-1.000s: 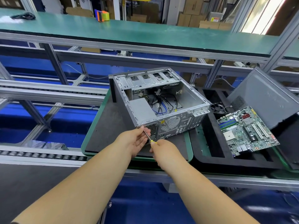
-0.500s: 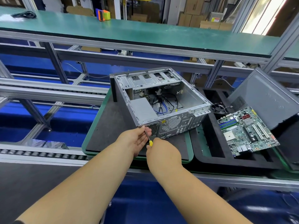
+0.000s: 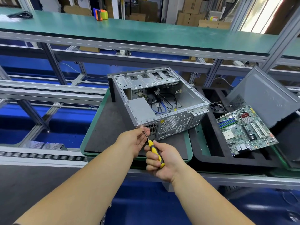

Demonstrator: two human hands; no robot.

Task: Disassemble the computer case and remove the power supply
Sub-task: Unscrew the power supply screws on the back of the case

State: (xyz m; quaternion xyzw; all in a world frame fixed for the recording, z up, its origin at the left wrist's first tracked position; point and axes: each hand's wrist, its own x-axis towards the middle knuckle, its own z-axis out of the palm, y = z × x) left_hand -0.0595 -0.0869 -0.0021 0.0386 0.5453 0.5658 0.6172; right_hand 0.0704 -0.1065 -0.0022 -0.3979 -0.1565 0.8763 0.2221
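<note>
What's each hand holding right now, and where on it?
The right hand grips the screwdriver by its yellow-and-black handle. The left hand pinches its metal shaft near the tip, at the computer case corner.

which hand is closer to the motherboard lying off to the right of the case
Right. The right hand, gripping the screwdriver, sits nearer the motherboard; the left hand is farther off, at the case corner.

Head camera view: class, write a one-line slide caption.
Right hand grips a yellow-handled screwdriver at the open computer case, left hand steadying its shaft.
</note>
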